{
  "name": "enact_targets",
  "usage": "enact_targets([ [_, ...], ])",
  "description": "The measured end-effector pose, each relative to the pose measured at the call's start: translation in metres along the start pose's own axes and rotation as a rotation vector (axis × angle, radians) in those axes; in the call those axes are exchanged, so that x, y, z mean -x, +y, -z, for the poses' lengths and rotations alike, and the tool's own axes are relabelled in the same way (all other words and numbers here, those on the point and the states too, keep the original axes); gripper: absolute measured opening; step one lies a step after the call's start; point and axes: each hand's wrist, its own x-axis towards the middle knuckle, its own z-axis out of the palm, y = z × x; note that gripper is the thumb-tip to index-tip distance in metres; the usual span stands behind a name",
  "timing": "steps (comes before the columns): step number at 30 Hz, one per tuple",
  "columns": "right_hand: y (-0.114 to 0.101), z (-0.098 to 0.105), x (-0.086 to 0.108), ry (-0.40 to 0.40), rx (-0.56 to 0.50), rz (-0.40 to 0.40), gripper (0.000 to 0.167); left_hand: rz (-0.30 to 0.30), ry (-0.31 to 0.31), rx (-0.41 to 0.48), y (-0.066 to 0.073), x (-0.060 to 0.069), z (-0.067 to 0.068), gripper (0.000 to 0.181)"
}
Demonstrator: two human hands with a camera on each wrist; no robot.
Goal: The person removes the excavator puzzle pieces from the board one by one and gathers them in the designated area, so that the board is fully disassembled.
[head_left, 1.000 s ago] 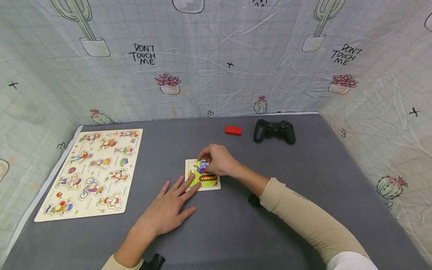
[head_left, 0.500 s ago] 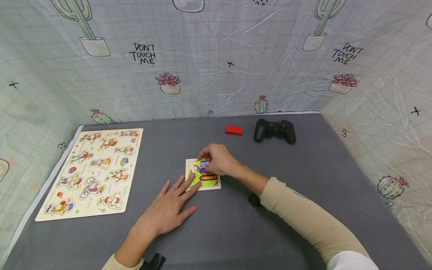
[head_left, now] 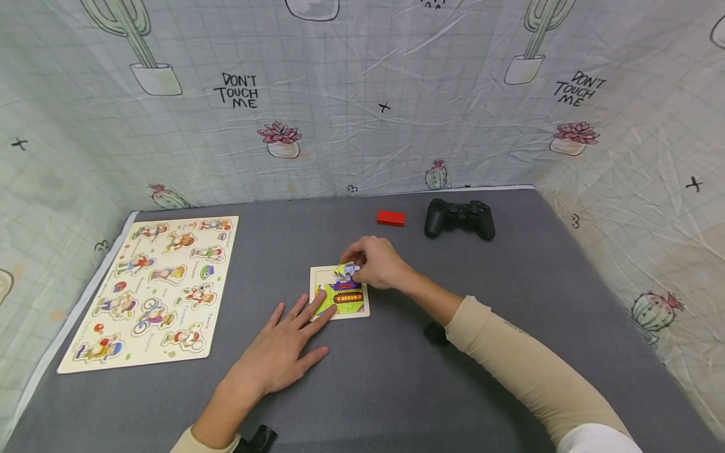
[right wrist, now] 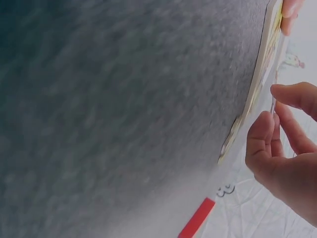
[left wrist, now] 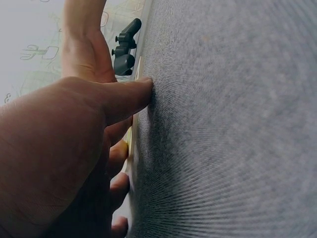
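Observation:
A small square jigsaw board [head_left: 318, 275] with a yellow-and-purple vehicle picture lies mid-table. My left hand [head_left: 286, 352] rests on its lower left part, fingers straight and spread, the thumb apart on the cloth. At the board's upper edge my right hand [head_left: 378, 263] pinches a jigsaw piece [head_left: 346, 272] in yellow and purple between thumb and fingertips. Bare wood shows in the upper left of the board. In the right wrist view the pinched jigsaw piece [right wrist: 273, 105] appears edge-on, raised off the board.
On the left lies a large wooden puzzle board [head_left: 189, 296] with several animal figures. A red block [head_left: 391, 218] and a black game controller [head_left: 459, 219] stand at the back. Grey cloth [head_left: 396, 377] covers the table, and a printed curtain [head_left: 340, 94] hangs behind and at the sides.
The right hand has moved slightly up and right, and the pinched jigsaw piece has lifted out of the board. Bare wood now shows there. My left hand stays in place.

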Motion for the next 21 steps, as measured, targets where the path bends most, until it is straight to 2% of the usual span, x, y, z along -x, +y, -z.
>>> enact_targets([
  [21, 0.034, 0.019, 0.009, 0.035, -0.071, -0.001, 0.032, -0.003, 0.014, 0.003, -0.001, 0.001, -0.002, 0.070],
])
